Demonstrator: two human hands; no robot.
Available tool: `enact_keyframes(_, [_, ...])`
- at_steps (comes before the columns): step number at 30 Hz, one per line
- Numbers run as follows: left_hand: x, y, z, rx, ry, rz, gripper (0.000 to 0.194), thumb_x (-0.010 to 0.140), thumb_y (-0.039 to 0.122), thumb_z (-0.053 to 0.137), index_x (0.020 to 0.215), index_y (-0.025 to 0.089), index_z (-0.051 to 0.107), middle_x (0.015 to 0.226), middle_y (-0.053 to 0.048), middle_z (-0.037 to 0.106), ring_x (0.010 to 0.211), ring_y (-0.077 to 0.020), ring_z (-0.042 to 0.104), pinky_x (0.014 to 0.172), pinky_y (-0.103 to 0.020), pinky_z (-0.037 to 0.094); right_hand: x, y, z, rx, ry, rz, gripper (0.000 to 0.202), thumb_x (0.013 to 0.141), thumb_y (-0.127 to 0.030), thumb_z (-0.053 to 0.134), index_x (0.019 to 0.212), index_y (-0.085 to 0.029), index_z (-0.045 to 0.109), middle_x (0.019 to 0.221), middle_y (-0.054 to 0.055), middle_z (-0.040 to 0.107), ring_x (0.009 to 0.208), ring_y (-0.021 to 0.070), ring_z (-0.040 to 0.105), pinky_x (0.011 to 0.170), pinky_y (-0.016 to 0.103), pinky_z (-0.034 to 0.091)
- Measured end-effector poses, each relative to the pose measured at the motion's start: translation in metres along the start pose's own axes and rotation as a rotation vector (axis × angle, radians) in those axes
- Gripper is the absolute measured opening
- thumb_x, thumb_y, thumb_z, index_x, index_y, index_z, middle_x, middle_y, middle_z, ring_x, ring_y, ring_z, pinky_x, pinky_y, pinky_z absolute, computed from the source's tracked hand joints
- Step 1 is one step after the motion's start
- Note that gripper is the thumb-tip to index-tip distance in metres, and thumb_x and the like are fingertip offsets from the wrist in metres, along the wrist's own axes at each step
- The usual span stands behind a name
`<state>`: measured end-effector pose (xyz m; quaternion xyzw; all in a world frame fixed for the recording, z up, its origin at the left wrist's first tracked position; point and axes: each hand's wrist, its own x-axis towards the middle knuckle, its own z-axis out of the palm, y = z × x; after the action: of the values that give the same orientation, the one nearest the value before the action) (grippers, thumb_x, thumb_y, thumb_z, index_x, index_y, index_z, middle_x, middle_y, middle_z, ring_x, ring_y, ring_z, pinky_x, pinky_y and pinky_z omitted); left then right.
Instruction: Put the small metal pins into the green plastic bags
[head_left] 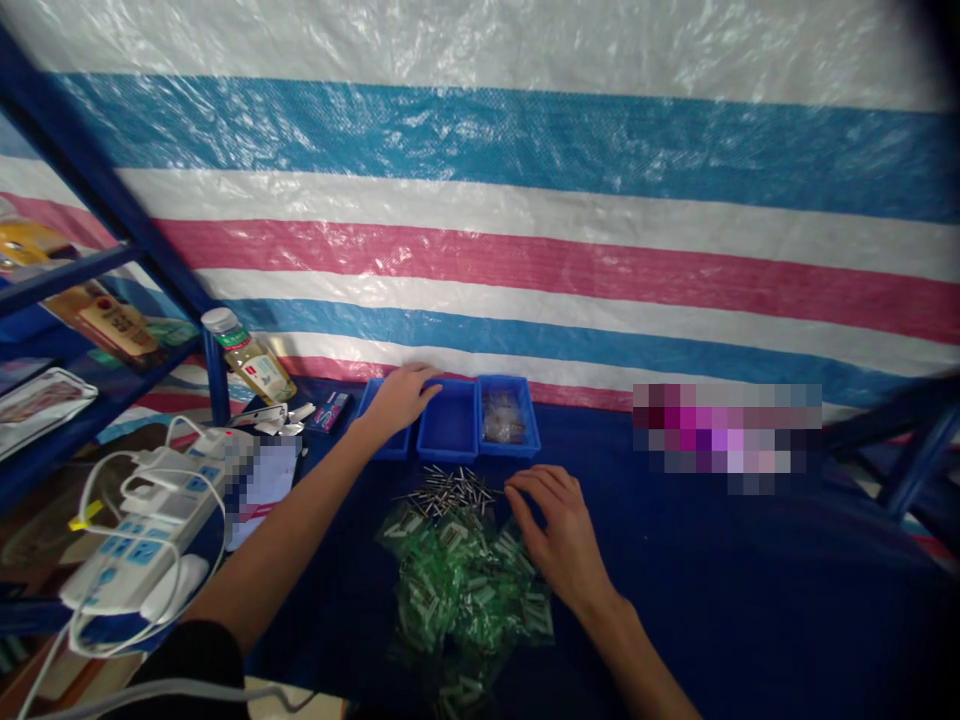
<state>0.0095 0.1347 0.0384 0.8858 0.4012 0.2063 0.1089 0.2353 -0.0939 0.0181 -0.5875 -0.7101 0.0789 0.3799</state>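
Observation:
My left hand (405, 398) reaches over the left blue tray (393, 447), by the edge of the middle blue tray (448, 440). Its thumb and forefinger are apart, and I see nothing between them. My right hand (559, 525) is at the right side of a pile of thin metal pins (450, 490). Thumb and forefinger come together there on the end of one pin. Just in front of the pins lies a heap of small clear bags with green contents (472, 585). Small clear packets (502, 418) lie in the right blue tray (531, 432).
A white power strip (135, 550) with tangled cables, a phone (262, 490), a small dark box (328, 412) and a capped bottle (251, 358) stand to the left. Blue shelf posts flank the dark blue table (697, 580). A striped plastic sheet (525, 250) hangs behind.

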Motion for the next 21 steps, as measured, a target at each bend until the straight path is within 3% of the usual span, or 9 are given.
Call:
enact_keyframes(4, [-0.038, 0.018, -0.006, 0.018, 0.086, -0.075, 0.043, 0.103, 0.040, 0.046, 0.142, 0.026, 0.055, 0.148, -0.011, 0.050, 0.140, -0.0274, 0.044, 0.121, -0.048, 0.031, 0.008, 0.016, 0.002, -0.124, 0.076, 0.018, 0.027, 0.101, -0.033, 0.051, 0.121, -0.025, 0.068, 0.126, 0.010, 0.067, 0.123, 0.0305, 0.053, 0.103, 0.052, 0.043])
enact_keyframes(8, [-0.062, 0.029, 0.002, 0.020, 0.009, -0.128, 0.048, 0.104, 0.046, 0.041, 0.149, 0.029, 0.046, 0.156, -0.011, 0.040, 0.148, -0.0295, 0.034, 0.123, -0.051, 0.027, 0.016, 0.032, 0.011, -0.208, -0.006, 0.007, 0.041, 0.101, -0.034, 0.051, 0.140, -0.026, 0.057, 0.145, 0.011, 0.055, 0.137, 0.0344, 0.041, 0.108, 0.058, 0.040])
enact_keyframes(16, [-0.054, 0.037, 0.021, -0.019, -0.062, -0.178, 0.045, 0.104, 0.045, 0.041, 0.145, 0.029, 0.050, 0.163, -0.011, 0.028, 0.151, -0.0328, 0.030, 0.120, -0.055, 0.034, 0.015, 0.049, 0.026, -0.071, -0.041, 0.000, 0.046, 0.100, -0.033, 0.051, 0.144, -0.022, 0.051, 0.144, 0.015, 0.053, 0.141, 0.0307, 0.044, 0.113, 0.055, 0.044])
enact_keyframes(21, [-0.054, 0.035, 0.024, -0.004, -0.057, -0.180, 0.043, 0.099, 0.021, 0.045, 0.141, 0.028, 0.055, 0.164, -0.010, 0.024, 0.150, -0.0326, 0.032, 0.120, -0.053, 0.037, 0.017, 0.048, 0.022, 0.021, -0.062, 0.014, 0.043, 0.101, -0.030, 0.049, 0.144, -0.023, 0.049, 0.145, 0.014, 0.051, 0.139, 0.0266, 0.048, 0.116, 0.049, 0.042])
